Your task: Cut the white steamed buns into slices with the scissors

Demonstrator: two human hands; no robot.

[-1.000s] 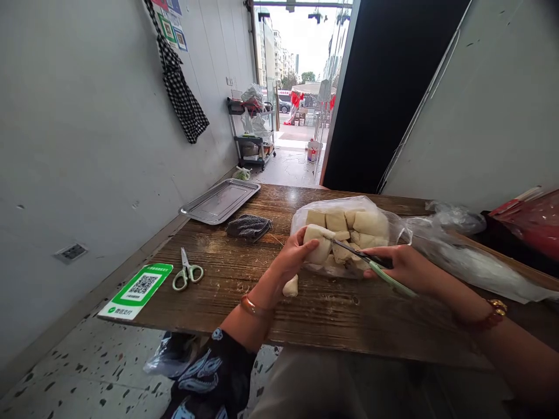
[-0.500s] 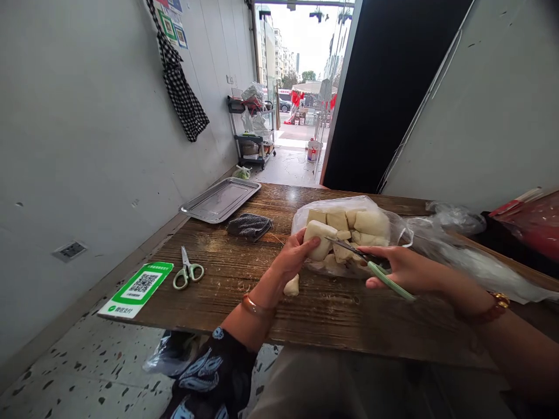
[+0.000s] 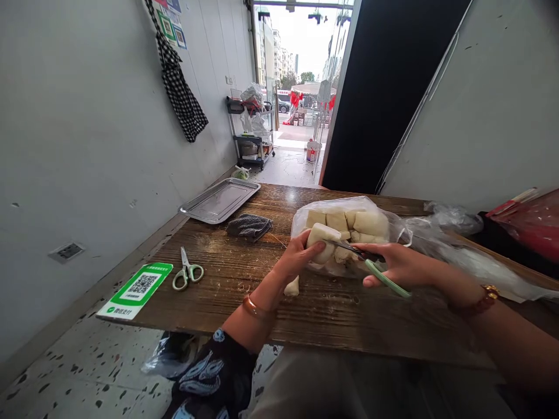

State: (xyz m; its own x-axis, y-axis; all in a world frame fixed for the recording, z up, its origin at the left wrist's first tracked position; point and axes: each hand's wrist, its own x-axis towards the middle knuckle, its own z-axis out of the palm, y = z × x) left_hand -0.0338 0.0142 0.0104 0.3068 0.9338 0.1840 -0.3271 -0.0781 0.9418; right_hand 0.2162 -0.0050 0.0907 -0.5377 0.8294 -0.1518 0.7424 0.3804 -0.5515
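Note:
My left hand (image 3: 301,254) is closed around a pale steamed bun (image 3: 322,234), held up over the near left edge of a clear plastic bag (image 3: 301,213). In my right hand (image 3: 395,266) is a pair of scissors with green handles (image 3: 386,280); its blades point left and meet the bun's side. How deep the blades go is hard to see. Several more pale buns (image 3: 370,223) lie packed in the bag. A small pale piece (image 3: 292,286) rests on the table below my left wrist.
On the wooden table (image 3: 244,302) lie a second pair of scissors (image 3: 187,271), a green QR-code card (image 3: 138,289), a dark grey cloth (image 3: 250,226) and a metal tray (image 3: 220,201). Crumpled plastic (image 3: 471,256) spreads along the right side. Beyond stands a cart (image 3: 252,128) by the doorway.
The bun in my left hand has tilted and shifted slightly to the right and down. The scissors in my right hand have moved slightly left, their blades still at the bun.

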